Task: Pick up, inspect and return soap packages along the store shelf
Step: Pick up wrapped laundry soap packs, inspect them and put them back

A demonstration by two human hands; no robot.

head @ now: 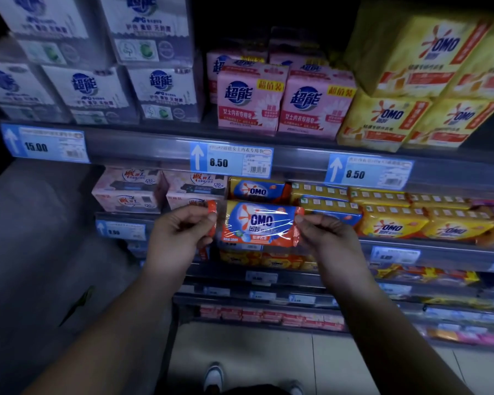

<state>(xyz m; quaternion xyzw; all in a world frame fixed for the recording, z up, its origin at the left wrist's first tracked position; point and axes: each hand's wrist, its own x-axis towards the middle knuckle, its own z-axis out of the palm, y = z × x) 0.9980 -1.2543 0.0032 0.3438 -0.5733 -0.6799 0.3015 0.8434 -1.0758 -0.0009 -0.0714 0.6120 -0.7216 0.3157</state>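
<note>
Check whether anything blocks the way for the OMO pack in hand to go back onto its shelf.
Nothing visible does. The blue-and-orange OMO pack is held at its ends by the left hand and right hand, directly before the shelf row. Another matching pack lies just behind; open space beyond is unclear.

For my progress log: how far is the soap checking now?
Done: I cannot tell. In hand: the left hand and right hand pinch the ends of a blue and orange plastic-wrapped OMO soap package, held facing the camera. Left: returning it above the matching OMO package on the shelf.
</note>
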